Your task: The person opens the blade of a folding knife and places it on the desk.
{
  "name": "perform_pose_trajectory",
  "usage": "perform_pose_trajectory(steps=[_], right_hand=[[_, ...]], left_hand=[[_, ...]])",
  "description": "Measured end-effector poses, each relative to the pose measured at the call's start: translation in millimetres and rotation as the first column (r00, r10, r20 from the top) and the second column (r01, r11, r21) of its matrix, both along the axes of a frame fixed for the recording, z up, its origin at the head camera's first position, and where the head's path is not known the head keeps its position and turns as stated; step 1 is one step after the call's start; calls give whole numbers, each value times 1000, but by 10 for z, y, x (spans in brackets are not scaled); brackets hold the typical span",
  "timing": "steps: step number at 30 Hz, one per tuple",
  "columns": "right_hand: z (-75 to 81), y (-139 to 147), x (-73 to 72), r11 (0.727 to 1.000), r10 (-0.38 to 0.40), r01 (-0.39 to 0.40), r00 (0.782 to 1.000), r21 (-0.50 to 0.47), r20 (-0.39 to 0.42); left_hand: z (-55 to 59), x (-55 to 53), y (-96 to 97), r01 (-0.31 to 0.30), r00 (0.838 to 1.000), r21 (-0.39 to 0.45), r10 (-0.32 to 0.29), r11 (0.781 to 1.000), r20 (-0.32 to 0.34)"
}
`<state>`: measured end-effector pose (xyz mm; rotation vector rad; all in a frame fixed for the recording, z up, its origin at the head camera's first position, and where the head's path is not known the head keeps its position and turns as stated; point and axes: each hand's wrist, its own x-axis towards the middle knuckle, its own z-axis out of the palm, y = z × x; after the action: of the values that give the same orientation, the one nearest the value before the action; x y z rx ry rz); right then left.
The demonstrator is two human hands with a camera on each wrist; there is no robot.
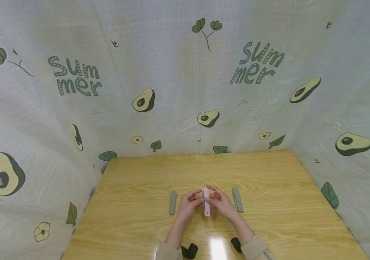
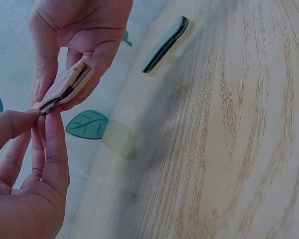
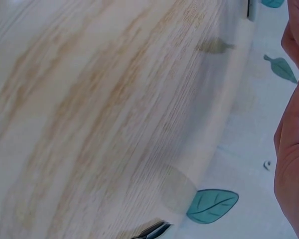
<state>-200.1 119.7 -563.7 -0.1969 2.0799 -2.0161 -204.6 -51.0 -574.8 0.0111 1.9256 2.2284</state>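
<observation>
Centrally, both hands pinching pink tool, table edges — well away

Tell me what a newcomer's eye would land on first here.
Probably the pale cloth behind the wooden table, printed with avocados and big "summer" lettering. Next, the slim pink item pinched by the left hand and right hand above the table. Then a slim green item on the table left of the hands, and a second green item on their right.
</observation>
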Motion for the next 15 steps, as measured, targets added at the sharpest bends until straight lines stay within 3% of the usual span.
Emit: perform_pose_trajectory(steps=[9, 15], right_hand=[[-19, 10, -18, 1000, -30, 30, 1000, 5, 7], [-6, 14, -27, 999, -47, 47, 999, 0, 25]], left_hand=[[232, 101, -5, -14, 999, 29, 14, 999, -31], [41, 19, 16, -39, 999, 30, 39, 999, -15]])
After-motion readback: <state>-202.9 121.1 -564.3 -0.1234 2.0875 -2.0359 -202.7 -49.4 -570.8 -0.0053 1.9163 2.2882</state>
